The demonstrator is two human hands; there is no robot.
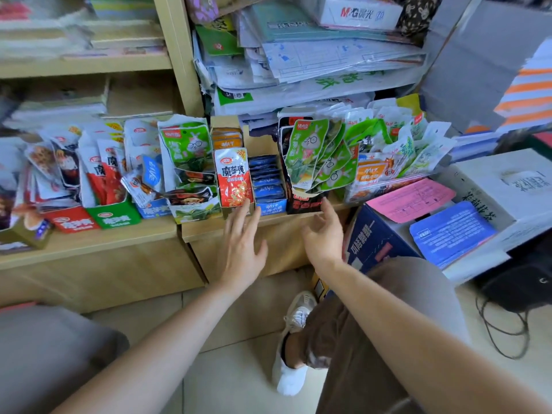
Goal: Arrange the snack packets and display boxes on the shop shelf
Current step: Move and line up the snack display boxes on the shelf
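Left hand [242, 246] is spread flat, fingers straight, tips right at the foot of the tan cardboard display box [224, 122], where a red-and-white snack packet [233, 177] stands up front. Next along is the blue cardboard box [270, 208] of dark sachets, then the black display box [301, 204] stuffed with green rabbit packets [307, 150]. Your right hand [324, 231] hovers just below it, loosely cupped, holding nothing. Everything sits on the pale wooden shelf [89, 246]. Push low and square so nothing tips, I'd say. Readable: "20%" on the red packet, "M&G" on the white carton [358, 13] up top.
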